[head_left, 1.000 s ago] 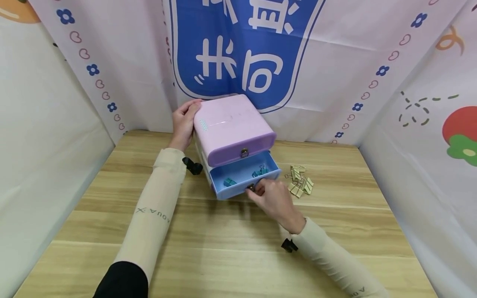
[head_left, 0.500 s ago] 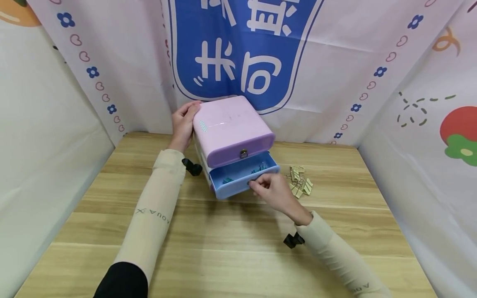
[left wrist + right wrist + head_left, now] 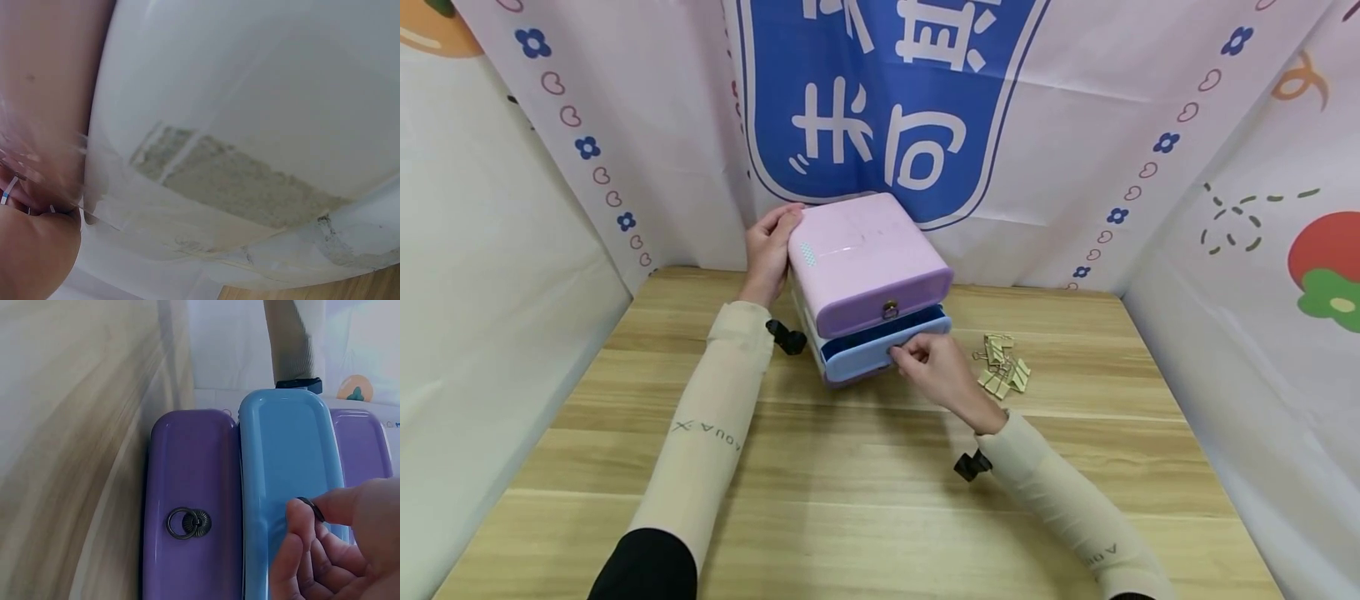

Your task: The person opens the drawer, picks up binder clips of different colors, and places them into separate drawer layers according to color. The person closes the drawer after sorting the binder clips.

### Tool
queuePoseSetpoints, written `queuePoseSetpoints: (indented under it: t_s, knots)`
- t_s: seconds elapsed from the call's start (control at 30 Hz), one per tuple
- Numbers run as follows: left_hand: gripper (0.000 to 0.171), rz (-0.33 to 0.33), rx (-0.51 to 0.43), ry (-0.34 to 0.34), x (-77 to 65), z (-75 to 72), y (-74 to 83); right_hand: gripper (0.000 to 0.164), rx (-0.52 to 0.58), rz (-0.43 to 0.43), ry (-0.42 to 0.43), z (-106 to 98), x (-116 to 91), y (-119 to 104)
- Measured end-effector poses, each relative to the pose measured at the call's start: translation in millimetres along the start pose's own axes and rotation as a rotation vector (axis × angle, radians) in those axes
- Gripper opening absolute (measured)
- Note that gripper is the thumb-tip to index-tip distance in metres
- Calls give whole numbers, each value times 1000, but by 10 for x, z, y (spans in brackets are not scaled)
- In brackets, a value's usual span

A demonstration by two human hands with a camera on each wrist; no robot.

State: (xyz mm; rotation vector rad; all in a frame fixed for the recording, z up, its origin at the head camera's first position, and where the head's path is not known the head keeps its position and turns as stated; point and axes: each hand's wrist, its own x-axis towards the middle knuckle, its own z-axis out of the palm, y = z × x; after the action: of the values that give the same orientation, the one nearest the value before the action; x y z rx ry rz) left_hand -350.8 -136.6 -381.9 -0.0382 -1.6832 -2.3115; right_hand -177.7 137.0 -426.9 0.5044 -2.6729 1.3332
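Note:
Near the back of the table stands a small drawer box [image 3: 865, 242] with a pink top and stacked drawers. My left hand [image 3: 767, 254] grips its back left corner; in the left wrist view the fingers [image 3: 47, 181] lie along the pale side wall. The blue middle drawer [image 3: 853, 357] sticks out a little, and its inside is in shadow. My right hand [image 3: 936, 371] pinches its dark ring pull [image 3: 310, 509] between thumb and forefinger. Below it, the purple bottom drawer [image 3: 187, 450] is closed, its own ring pull [image 3: 181, 523] hanging free. The purple top drawer [image 3: 917, 298] is also closed.
A small heap of gold binder clips [image 3: 1003, 367] lies on the wooden table [image 3: 865, 508], right of the box. Printed cloth [image 3: 1045, 167] hangs close behind the box, with white side walls [image 3: 475, 250] left and right.
The blue drawer has slid inward, pushed by my right hand at its ring pull. The teal clips seen inside it are now hidden. My left hand has stayed on the box.

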Motion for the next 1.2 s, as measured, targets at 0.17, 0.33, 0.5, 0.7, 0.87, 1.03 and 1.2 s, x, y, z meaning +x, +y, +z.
queuePoseSetpoints:
  t_s: [0.17,0.33,0.5,0.7,0.87,1.03,1.2]
  knots:
    - [26,4,-5,1,2,-2,-5,29,-21,-8,12,43,105,20]
    - [27,13,-7,4,2,16,-2,28,-32,-12,30,66,167,18]
    - [27,10,-2,4,-5,26,-3,27,-45,-22,42,90,208,22]
    - [27,27,-16,11,5,20,-24,28,-33,-40,35,101,248,20]
    - [25,29,-14,9,6,21,-3,26,-30,-33,21,83,266,21]
    - [24,15,-21,4,10,15,-19,20,-85,-30,24,54,250,39]
    - [24,8,-17,4,9,0,-21,17,-157,-51,66,-3,222,20]
